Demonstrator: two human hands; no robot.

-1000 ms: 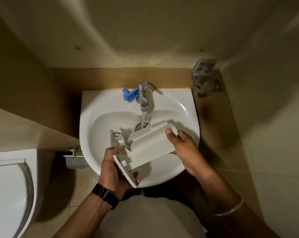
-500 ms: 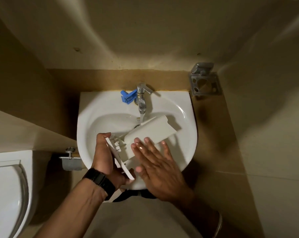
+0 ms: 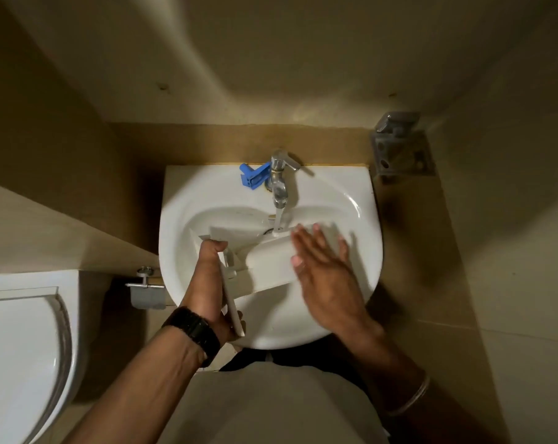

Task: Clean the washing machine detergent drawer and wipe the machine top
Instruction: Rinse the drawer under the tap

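Detergent drawer (image 3: pixel 264 264), white plastic, sits tilted over the basin of your sink (image 3: pixel 360 200), its front panel angled down toward you and its body reaching up toward the tap. Starting at your far left, the white toilet (image 3: pixel 18 347) fills the lower corner, lid closed. Just right of it, a metal paper holder (image 3: pixel 146 290) hangs on the wall beside the sink's edge. Your left hand (image 3: pixel 207 283), with a black watch (image 3: pixel 194 331) on the wrist, grips the drawer's front panel, fingers curled round its edge and the thumb up near the top. At the back of the sink a blue plastic piece (image 3: pixel 253 176) lies on the rim, just left of the chrome tap (image 3: pixel 279 181). Water runs from the tap onto the drawer's upper end. Your right hand (image 3: pixel 325 270) lies flat on the drawer's broad white side, fingers straight and slightly spread, pressing rather than gripping; it is a little blurred. A thin bangle (image 3: pixel 415 395) circles that forearm. On the wall at your far right is a metal holder bracket (image 3: pixel 399 145).
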